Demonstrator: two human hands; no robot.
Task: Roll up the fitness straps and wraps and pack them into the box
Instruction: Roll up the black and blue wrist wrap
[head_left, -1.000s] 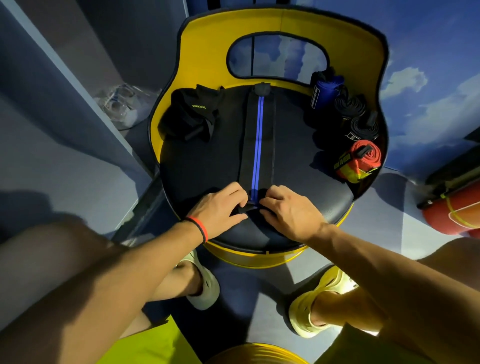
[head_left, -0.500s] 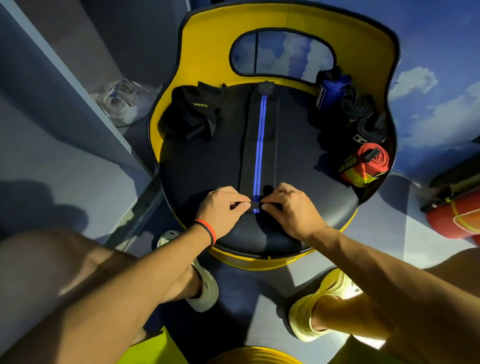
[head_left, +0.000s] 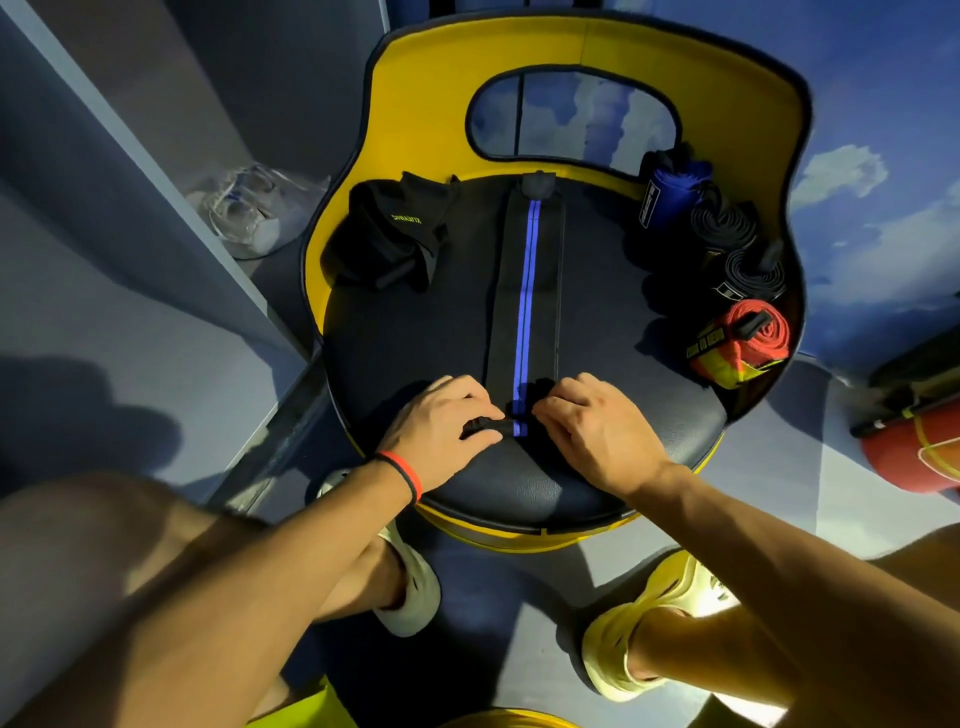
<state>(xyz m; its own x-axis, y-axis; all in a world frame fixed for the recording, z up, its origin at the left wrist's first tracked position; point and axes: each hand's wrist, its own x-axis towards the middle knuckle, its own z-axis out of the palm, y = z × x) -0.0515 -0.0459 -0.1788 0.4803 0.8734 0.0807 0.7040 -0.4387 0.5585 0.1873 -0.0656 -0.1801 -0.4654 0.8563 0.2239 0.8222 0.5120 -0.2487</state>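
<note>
Rolling had barely advanced in a second: my left hand (head_left: 441, 428) and right hand (head_left: 597, 434) still pinched the small starting roll (head_left: 519, 425) of the blue-striped wrap (head_left: 524, 291), the rest lying flat on the seat (head_left: 415, 353) beyond my fingers. Uneven pressure between the hands could, I judged, skew the roll off its stripe. Finished rolls (head_left: 748, 332) waited well right of my grip.

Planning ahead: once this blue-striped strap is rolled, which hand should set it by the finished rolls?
Right hand, likely: the red roll and black rolls lie on its side of the seat; the left hand would cross the strap.
</note>
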